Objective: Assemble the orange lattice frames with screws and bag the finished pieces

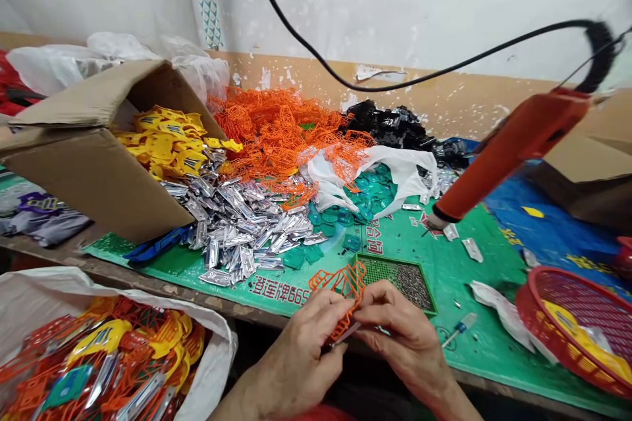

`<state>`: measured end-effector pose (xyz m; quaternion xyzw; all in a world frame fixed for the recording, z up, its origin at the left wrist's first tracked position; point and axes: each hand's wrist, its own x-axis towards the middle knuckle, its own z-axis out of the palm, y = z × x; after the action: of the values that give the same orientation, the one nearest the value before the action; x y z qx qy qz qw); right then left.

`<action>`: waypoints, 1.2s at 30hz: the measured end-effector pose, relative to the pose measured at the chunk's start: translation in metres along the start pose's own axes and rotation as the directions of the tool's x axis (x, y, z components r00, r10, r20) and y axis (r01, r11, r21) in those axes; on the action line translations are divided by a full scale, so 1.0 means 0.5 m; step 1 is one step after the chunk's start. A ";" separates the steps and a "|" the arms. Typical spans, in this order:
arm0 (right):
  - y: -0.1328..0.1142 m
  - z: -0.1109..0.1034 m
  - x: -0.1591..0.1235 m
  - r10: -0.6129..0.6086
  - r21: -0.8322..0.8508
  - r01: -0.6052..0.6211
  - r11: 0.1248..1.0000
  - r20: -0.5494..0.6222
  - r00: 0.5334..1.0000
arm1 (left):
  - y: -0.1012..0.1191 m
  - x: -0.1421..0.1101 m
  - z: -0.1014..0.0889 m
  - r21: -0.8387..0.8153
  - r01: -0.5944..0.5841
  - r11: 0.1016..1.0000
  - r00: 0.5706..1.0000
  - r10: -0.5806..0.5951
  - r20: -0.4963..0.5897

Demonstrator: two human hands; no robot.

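Note:
Low at the table's front edge, my left hand [312, 332] is closed on an orange plastic lattice frame [356, 271], which sticks up above the fingers. A thin, pale shiny strip [346, 334] shows between my two hands, below the frame. My right hand [399, 323] pinches at the frame's right side, thumb and fingers together; its fingertips partly hide what they grip. Just behind my hands lies a green tray [428, 281] of small dark metal pieces, probably screws. Silvery metal plates [247, 217] are heaped further back on the left.
A cardboard box [99, 177] spills yellow parts [170, 145]. Behind are orange frames [276, 125], teal pieces [372, 187] and black parts [390, 122]. An orange power screwdriver [513, 151] hangs on the right above a red basket [528, 302]. A white sack [217, 335] holds mixed pieces.

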<state>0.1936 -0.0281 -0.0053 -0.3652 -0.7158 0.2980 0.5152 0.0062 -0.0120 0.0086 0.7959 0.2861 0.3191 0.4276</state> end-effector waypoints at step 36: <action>-0.031 0.040 -0.052 -0.179 -0.211 0.103 0.972 -0.380 0.908 | 0.009 -0.009 0.041 0.214 -0.322 0.922 0.916 0.361 -0.175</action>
<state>0.1761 -0.0595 -0.0121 -0.4117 -0.6460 0.1115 0.6331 0.0196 -0.0277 0.0025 0.8308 0.2137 0.4443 0.2582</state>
